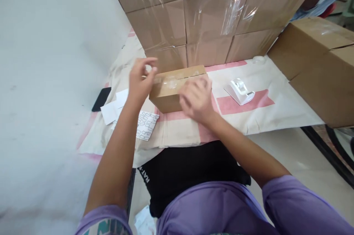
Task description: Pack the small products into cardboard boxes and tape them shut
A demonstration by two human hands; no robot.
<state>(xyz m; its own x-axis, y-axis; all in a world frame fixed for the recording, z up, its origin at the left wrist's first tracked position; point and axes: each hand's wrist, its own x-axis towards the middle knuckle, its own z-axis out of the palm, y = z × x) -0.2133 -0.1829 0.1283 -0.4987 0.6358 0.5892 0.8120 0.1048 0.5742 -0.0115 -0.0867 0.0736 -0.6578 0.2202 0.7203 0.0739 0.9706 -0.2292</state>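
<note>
A small brown cardboard box lies on a cream and pink cloth in front of me. Clear tape runs across its top. My left hand hovers at the box's left end, thumb and fingers pinched round something small and clear that I cannot make out. My right hand rests on the box's right top edge; it is blurred by motion, with the fingers bent down onto the tape.
A wall of stacked cardboard boxes wrapped in clear film stands behind. Larger boxes sit at the right. A white tape dispenser lies right of the small box. A label sheet, white papers and a black phone lie left.
</note>
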